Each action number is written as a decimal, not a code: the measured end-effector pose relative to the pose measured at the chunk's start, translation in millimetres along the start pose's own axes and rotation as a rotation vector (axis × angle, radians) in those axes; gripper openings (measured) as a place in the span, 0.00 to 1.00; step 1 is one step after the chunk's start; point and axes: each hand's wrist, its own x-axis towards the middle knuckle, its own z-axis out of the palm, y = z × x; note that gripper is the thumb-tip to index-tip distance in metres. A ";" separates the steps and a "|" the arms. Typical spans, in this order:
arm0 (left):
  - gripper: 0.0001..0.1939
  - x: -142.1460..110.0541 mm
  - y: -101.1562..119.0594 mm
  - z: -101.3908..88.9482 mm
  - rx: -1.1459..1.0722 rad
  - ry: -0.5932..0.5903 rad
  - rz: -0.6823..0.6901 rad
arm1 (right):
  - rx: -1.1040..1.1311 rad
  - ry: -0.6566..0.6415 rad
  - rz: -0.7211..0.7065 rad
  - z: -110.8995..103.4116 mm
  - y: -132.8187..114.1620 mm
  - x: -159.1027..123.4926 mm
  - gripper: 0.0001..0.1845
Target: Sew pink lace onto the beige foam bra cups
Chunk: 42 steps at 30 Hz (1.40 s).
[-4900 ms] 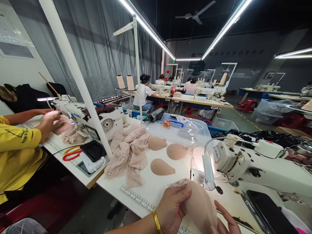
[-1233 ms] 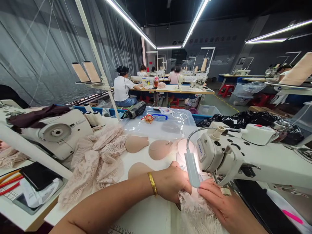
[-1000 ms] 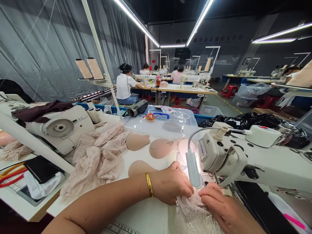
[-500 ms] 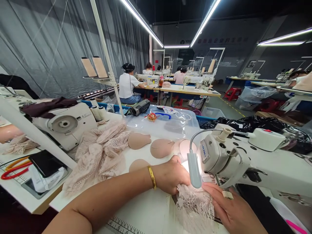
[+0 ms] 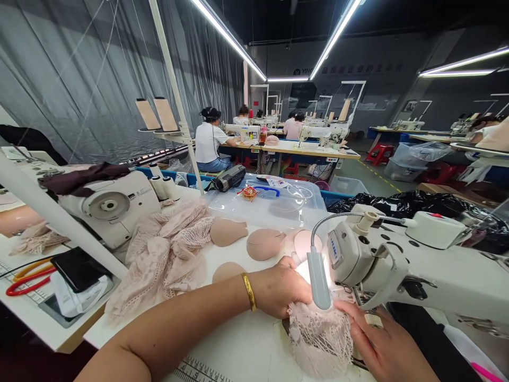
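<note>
A pale pink lace fabric (image 5: 320, 337) lies bunched on the sewing table, its fringed edge hanging toward me. My left hand (image 5: 280, 289), with a gold bangle at the wrist, has its fingers closed on the fabric's upper left, close to the sewing machine (image 5: 433, 276). On the other side, my right hand (image 5: 382, 337) holds the fabric's right edge with its fingertips; a cream band is around one finger. The grey lamp head (image 5: 318, 281) lights the spot between both hands and hides the needle area.
Beige moulded cups (image 5: 264, 244) lie beyond my left arm, beside a heap of pink lace (image 5: 163, 254). A clear plastic bin (image 5: 274, 204) stands behind them. At left are a second machine (image 5: 109, 207) and a phone (image 5: 79, 268). Co-workers (image 5: 210, 140) sit farther off.
The fingers of my right hand have shifted very slightly to the right at the lace fabric. My left hand keeps its place on it. The whole view has moved a little.
</note>
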 end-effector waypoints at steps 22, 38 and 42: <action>0.30 -20.7 28.1 -24.3 -0.024 -0.208 -0.076 | 0.136 -0.050 0.016 -9.3 3.0 3.3 0.16; 0.14 -5.7 7.6 -4.2 -0.013 -0.061 0.056 | 0.084 -0.061 0.148 22.9 -10.8 -3.6 0.20; 0.14 -2.4 4.3 -3.5 0.007 -0.044 0.059 | -0.023 -0.032 0.136 29.6 -9.8 -8.5 0.22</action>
